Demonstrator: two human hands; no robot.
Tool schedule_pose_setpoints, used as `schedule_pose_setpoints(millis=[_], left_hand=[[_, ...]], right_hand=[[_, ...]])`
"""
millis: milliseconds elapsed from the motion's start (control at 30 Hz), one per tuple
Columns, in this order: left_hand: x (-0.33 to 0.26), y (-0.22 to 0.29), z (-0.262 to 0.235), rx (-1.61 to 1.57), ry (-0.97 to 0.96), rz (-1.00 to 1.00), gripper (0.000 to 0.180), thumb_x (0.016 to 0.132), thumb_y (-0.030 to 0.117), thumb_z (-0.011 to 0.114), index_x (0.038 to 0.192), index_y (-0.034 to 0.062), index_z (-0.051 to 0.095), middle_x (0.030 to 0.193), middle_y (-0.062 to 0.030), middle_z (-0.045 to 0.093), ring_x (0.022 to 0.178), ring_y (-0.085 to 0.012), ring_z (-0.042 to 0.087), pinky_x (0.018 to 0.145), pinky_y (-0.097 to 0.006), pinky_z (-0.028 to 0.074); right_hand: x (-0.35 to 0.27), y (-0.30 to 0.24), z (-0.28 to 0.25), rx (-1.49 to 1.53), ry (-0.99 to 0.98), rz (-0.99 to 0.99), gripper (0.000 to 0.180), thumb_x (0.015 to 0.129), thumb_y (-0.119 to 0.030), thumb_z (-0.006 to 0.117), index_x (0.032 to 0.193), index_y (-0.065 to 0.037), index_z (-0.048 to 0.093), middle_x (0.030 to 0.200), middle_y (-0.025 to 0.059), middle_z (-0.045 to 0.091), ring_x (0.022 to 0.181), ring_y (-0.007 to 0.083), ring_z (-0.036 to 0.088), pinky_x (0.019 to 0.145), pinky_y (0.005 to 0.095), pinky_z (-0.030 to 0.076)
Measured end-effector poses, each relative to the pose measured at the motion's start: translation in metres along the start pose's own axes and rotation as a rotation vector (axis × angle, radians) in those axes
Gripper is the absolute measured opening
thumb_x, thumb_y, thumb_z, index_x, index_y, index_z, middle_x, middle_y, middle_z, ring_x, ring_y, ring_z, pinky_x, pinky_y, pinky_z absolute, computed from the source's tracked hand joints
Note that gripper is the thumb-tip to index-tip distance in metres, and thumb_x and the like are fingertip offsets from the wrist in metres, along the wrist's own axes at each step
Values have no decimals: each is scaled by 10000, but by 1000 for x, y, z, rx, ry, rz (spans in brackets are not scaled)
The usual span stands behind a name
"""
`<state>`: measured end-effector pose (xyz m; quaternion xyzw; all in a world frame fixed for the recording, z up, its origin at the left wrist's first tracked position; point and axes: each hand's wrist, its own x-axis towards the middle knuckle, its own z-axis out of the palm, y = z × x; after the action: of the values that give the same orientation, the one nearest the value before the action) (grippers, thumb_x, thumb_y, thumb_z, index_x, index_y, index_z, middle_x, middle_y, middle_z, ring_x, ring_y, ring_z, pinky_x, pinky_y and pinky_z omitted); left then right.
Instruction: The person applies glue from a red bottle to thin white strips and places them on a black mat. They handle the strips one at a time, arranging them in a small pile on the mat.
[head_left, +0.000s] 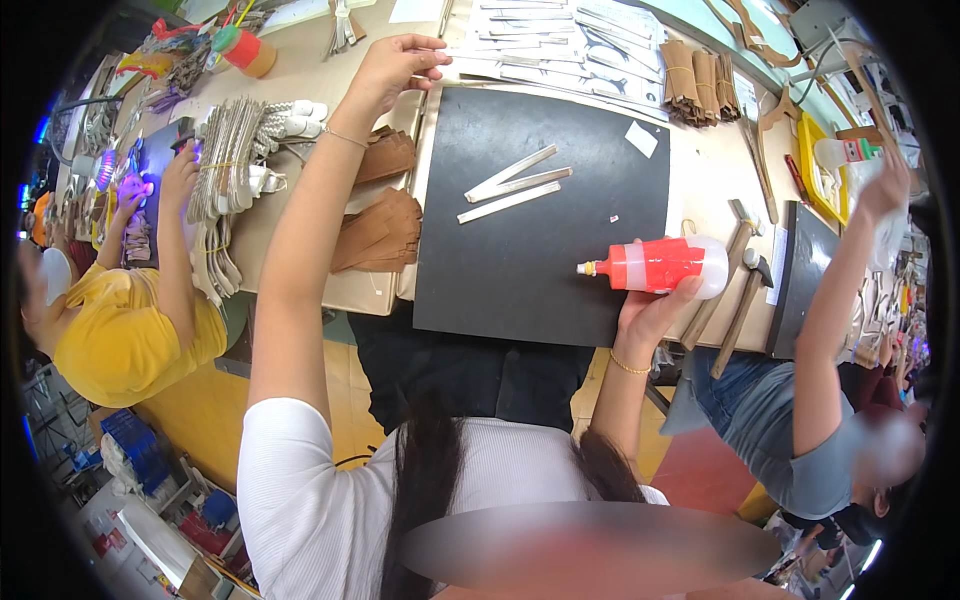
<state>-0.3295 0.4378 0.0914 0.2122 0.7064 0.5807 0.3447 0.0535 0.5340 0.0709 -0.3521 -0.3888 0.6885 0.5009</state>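
Note:
My right hand (pixel 655 318) is wrapped round a red and clear squeeze bottle (pixel 655 268). The bottle lies tipped on its side above the black mat (pixel 540 290), its narrow nozzle pointing left. My left hand (pixel 405 70) is stretched to the far left corner of the mat. Its fingers are bent and pinched at the end of a pale strip beside the spread of strips (pixel 540 45); the fingertips show only small. Three narrow pale strips (pixel 515 185) lie on the mat, two of them meeting at one end. A small white paper piece (pixel 641 139) rests at the mat's upper right.
Brown leather pieces (pixel 378 232) lie left of the mat, near bundled pale strips (pixel 225 160). Rolled brown bundles (pixel 695 82) stand at the back right. Hammers (pixel 740 300) lie to the right, near a yellow tray (pixel 822 165). Co-workers sit on both sides.

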Motion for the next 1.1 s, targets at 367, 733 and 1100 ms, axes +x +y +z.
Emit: schedule_pose_setpoints(millis=[367,733,1100], left_hand=[[21,-15,-8,489,116,66,284,793,164,686,1029,12,637,819,-91,648,592,-107,592,505,-224,492],[-110,-7,62,804,-160,246,300,739,199,716,936,-17,648,867,-162,605,831,-299,602,773,-367,478],[-144,-27,83,861,37,345,128,781,118,667,849,11,649,819,-111,594,786,-270,584,721,-361,466]], right_hand=[[2,2,-5,-36,-76,-3,804,759,-619,607,1264,-37,379,1152,123,514,1052,250,548,937,509,472],[1,2,-4,-44,-84,1,804,760,-615,610,1265,-36,374,1141,127,517,1043,250,551,926,510,479],[1,3,-4,-25,-92,-13,775,769,-601,612,1240,-26,395,1124,118,523,1026,252,559,919,508,485]])
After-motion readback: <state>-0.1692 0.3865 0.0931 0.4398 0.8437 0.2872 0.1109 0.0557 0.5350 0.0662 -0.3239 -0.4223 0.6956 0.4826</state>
